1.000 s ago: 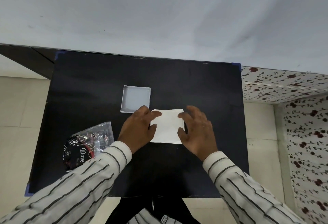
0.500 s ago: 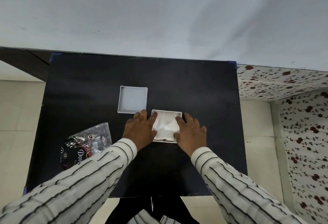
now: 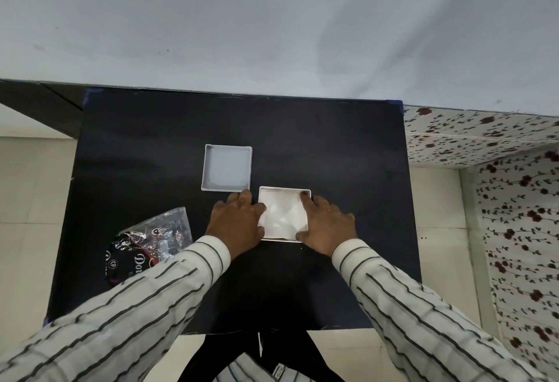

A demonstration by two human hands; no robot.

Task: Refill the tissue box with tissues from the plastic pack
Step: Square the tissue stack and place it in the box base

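Step in hand, as judged: seating the tissues into the tissue box. The white square box sat open on the black surface, near its middle, with the white tissue stack lying inside it, slightly creased on top and about level with the rim.

Left hand lay flat against the box's left side, fingers spread and loosely extended, thumb reaching over the left edge onto the tissues. It gripped nothing; it pressed and steadied. Right hand mirrored it on the right side, fingers extended forward along the right wall, one fingertip at the far right corner, thumb at the near right corner. Also open, holding nothing. Both striped sleeves came in from the near edge, wrists low to the surface.

The lid lay hollow side up just beyond and to the left of the box, close to the left fingertips. The plastic pack lay crumpled, well apart at the near left.

Next move probably called for tucking any raised corners below the rim, then fetching the lid, turning it over and fitting it squarely.
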